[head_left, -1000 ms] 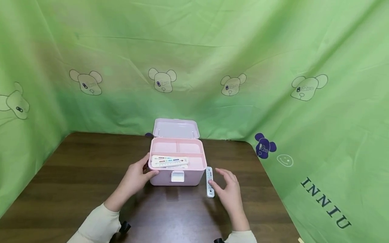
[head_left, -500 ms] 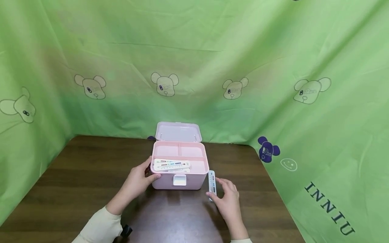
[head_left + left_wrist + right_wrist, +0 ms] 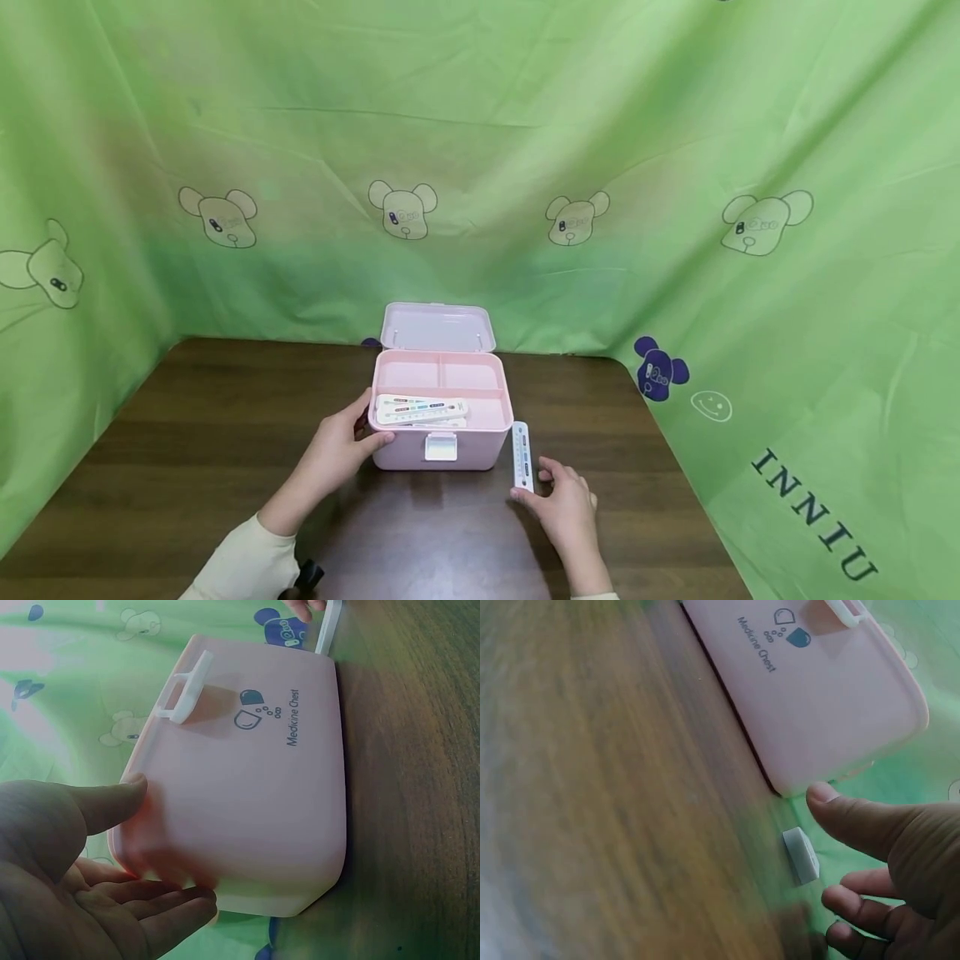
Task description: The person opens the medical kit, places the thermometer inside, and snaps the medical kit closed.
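A pink medicine chest (image 3: 471,454), labelled as such in the left wrist view, stands with its lid (image 3: 438,327) raised. My left hand (image 3: 333,450) holds its front left corner, thumb on the front face and fingers along the side. Several white thermometers (image 3: 423,410) with printed scales lie overlapped in the front compartment. Another thermometer (image 3: 522,454) lies on the table just right of the chest. Beside its near end is my right hand (image 3: 566,504), with thumb and fingers spread apart. A gap shows between those fingers and the thermometer (image 3: 801,856) in the right wrist view.
Two rear compartments of the chest, split by a divider (image 3: 440,368), show no contents. The brown wooden table (image 3: 247,417) extends around the chest. Behind and at the sides hangs a green printed cloth (image 3: 480,167), close to the table's back edge.
My right hand has drawn back towards the thermometer's near end, and its fingers have bent more. The left hand keeps its place on the chest. The head view has shifted slightly.
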Available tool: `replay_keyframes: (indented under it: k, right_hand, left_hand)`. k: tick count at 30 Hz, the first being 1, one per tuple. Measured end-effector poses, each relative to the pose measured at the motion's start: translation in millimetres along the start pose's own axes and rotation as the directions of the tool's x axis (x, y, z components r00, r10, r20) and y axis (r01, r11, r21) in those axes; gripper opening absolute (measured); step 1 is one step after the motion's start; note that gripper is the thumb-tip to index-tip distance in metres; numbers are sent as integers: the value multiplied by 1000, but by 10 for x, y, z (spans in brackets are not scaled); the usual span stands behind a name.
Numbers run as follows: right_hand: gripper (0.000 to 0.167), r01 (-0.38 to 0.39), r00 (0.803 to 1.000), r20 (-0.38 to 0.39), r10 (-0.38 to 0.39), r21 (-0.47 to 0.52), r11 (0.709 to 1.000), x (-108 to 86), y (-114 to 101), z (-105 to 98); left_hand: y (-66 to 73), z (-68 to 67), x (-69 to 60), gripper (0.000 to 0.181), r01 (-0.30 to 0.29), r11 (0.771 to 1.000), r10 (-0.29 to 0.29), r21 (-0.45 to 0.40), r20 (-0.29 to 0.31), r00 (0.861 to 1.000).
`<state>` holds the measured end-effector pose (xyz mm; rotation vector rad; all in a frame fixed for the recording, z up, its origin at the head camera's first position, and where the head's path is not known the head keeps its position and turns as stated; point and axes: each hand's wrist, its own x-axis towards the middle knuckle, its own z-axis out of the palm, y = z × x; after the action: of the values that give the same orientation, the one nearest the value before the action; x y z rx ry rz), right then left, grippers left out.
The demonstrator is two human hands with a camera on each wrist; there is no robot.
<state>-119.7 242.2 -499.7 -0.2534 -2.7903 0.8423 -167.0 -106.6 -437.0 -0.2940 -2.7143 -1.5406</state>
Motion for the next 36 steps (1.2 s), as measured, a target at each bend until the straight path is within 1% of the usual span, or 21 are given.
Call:
replay_keyframes:
  k: [5,8,11,17,20,24,28,32,35,36]
  right_hand:
    - [82,-35,998,44,37,-47,998,-29,-28,7]
    - [81,-41,998,46,44,-69,997,-50,-73,-4]
    - [72,-49,998,31,52,-87,995,-65,-109,-19]
    - [46,-77,997,-4,77,-97,992,-92,-118,-10]
    - [39,-78,997,-12,77,-87,993,-91,-96,-15]
    - [35,-92,996,-16,91,-60,994,-56,-43,-29]
    - [32,-121,993,-16,121,0,993,-11,6,-55]
    - [30,-144,988,-49,146,48,988,16,43,-98]
    - [29,-147,985,-76,155,105,984,36,67,-145]
    - [28,-151,984,-81,162,129,980,46,77,-162]
  left_hand:
    - [-3,-8,4,85,11,1000,-11,2,4,1000]
    - [5,-11,12,85,11,1000,-11,8,6,1000]
    - [17,-6,16,85,16,1000,-16,-1,9,1000]
    - [15,-3,28,86,12,1000,-12,-13,19,1000]
    - [4,-1,31,87,5,1000,-5,-9,22,1000]
    - [-6,-5,24,86,8,1000,-8,-7,18,1000]
    - [-4,-19,17,85,13,1000,-13,-7,9,1000]
    - [-1,-24,19,85,11,1000,-11,2,13,1000]
    - [3,-25,15,85,11,1000,-11,16,6,1000]
    - [6,-25,12,84,2,1000,-2,19,4,1000]
